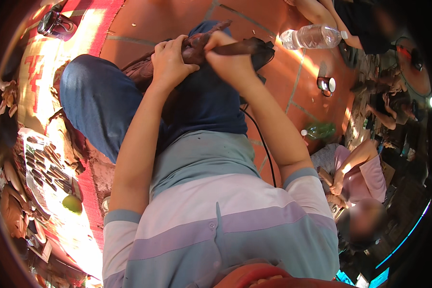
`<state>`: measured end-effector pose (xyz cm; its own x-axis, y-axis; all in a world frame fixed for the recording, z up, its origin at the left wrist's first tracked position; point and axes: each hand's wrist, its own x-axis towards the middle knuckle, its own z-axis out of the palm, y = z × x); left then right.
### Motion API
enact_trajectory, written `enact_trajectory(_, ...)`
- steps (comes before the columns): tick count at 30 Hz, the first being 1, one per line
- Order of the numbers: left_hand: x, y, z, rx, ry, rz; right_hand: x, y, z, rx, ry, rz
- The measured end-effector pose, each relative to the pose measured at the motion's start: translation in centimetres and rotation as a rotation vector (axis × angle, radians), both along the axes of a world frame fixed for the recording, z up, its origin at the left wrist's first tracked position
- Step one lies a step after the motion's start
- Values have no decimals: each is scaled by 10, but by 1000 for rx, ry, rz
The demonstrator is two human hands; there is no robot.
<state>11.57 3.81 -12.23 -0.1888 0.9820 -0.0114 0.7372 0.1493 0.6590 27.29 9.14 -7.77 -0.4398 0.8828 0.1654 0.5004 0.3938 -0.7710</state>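
Observation:
A reddish-brown carved wooden piece (194, 47) lies across my lap, over my jeans. My left hand (170, 65) presses on it with the fingers bent over its near side and the thumb pointing right. My right hand (230, 67) is wrapped round a tool with a thick dark brown handle (237, 47), close against the wood's right part. The tool's working end is hidden by my hand and the carving. Just right of the handle sits a black object (263, 54) whose kind I cannot make out.
Clear bottle (314, 37), mug (327, 85) and green bottle (319, 130) are on the tiles at right. A person (360, 168) holds a wooden piece nearby. Left, a red-yellow mat (89, 62) bears several slim tools (48, 165), a green round thing (72, 203) and a dark mug (56, 25).

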Motion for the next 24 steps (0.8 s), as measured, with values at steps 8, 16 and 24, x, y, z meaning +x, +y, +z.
enact_trajectory(8,-2,-2,-1,1,11,-8,57,38,38,-224,274,-167)
enact_trajectory(16,-1,-2,0,15,25,-5,5,-5,-3,107,3,17)
enact_trajectory(24,-2,-1,-2,9,3,-5,17,12,14,-141,211,53)
